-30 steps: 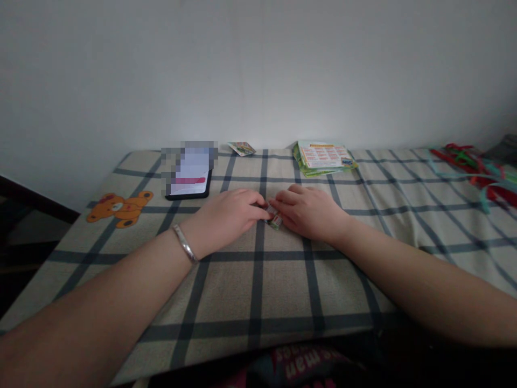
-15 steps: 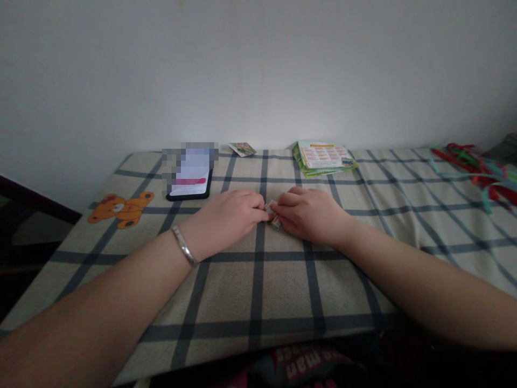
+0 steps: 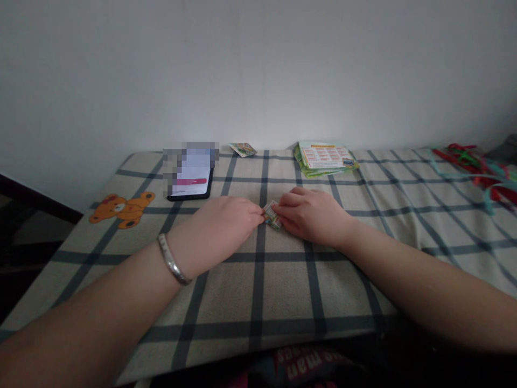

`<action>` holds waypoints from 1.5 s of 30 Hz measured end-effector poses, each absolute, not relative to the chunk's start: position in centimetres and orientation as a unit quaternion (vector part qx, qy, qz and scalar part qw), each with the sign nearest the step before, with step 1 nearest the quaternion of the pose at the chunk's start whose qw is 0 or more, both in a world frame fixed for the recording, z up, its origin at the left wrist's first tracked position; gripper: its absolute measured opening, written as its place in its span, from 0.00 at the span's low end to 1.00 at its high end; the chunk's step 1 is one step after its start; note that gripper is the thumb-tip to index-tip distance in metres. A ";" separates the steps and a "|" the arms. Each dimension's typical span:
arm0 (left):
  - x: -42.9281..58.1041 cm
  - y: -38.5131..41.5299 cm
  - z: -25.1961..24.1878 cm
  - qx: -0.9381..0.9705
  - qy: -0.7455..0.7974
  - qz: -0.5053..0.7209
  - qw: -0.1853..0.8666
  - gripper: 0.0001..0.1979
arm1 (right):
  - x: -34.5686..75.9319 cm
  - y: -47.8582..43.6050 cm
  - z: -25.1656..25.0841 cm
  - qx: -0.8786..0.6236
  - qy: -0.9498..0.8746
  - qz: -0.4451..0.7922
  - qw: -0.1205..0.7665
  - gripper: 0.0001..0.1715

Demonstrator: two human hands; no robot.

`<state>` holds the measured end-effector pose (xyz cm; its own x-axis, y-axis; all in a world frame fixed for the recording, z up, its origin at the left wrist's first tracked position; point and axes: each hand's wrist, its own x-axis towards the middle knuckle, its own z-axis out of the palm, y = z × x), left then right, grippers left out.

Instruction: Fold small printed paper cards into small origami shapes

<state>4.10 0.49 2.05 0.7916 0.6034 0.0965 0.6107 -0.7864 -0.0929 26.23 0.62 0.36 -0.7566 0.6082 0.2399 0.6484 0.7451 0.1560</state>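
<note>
A small piece of folded printed paper (image 3: 272, 214) lies on the checked tablecloth between my two hands. My left hand (image 3: 224, 229), with a silver bangle at the wrist, pinches the paper's left edge between its fingertips. From the other side, my right hand (image 3: 311, 215) has its fingers closed on the paper's right part and partly covers it. Both hands rest low against the cloth. The paper's exact folds are too small to make out.
A phone (image 3: 191, 186) lies behind my left hand, its top blurred out. Near the wall are a small folded paper piece (image 3: 243, 149) and a stack of printed sheets (image 3: 325, 157). A bear cutout (image 3: 123, 210) lies at left, red and green ribbons (image 3: 476, 167) at right.
My left hand has shifted slightly left and its fingers have straightened, leaving more of the folded paper showing. My right hand has barely moved.
</note>
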 end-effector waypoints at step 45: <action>4.9 0.7 0.7 -0.942 -0.295 -0.077 0.143 0.06 | 27.9 1.3 0.5 -0.295 -0.947 -0.088 0.094 0.18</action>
